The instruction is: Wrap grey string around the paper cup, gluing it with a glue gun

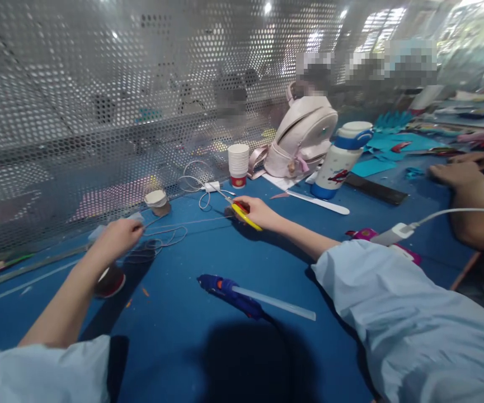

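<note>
My right hand point(258, 212) reaches far over the blue table point(174, 347) and is closed on yellow-handled scissors point(242, 214), whose blades point toward a white charger point(212, 186). My left hand point(118, 238) is closed at the left, pinching a thin grey string point(170, 232) that runs across to the scissors; loose loops of it lie beside the hand. A blue hot glue gun point(231, 294) with a clear glue stick point(279, 304) lies on the table between my arms.
A perforated metal screen point(99, 112) walls off the far edge. Near it stand a stack of paper cups point(238, 164), a pink backpack point(304, 137), a white-and-blue bottle point(340, 159) and a small roll point(156, 200). Another person's hands point(460, 173) rest at right.
</note>
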`<action>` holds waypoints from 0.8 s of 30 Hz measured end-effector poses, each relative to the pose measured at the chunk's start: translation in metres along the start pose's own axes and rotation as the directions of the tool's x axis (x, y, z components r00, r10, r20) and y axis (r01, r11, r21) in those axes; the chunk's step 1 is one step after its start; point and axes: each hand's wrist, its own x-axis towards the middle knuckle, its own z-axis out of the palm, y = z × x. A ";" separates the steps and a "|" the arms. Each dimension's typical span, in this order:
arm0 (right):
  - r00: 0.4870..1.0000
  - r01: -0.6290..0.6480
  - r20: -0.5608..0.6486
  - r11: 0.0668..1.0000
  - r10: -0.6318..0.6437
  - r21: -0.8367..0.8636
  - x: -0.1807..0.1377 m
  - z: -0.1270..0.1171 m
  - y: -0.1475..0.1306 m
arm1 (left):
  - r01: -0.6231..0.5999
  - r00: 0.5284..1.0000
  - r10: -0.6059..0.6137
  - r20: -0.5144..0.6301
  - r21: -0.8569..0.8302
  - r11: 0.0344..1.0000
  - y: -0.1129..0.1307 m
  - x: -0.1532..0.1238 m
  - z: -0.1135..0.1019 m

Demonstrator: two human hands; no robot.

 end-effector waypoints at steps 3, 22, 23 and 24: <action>0.999 -0.049 0.007 0.997 0.049 0.060 -0.001 -0.002 -0.001 | -0.081 0.997 0.080 0.015 0.073 0.994 0.003 0.001 0.015; 0.994 -0.020 0.101 0.846 -0.041 0.533 -0.026 0.033 -0.041 | -0.028 0.853 0.378 0.360 -0.692 0.721 0.079 -0.001 0.110; 0.993 -0.023 0.113 0.842 -0.045 0.539 -0.025 0.033 -0.042 | -0.013 0.855 0.373 0.361 -0.703 0.711 0.078 -0.002 0.110; 0.990 -0.027 0.128 0.840 -0.051 0.542 -0.025 0.032 -0.043 | -0.004 0.856 0.368 0.363 -0.708 0.706 0.078 -0.002 0.111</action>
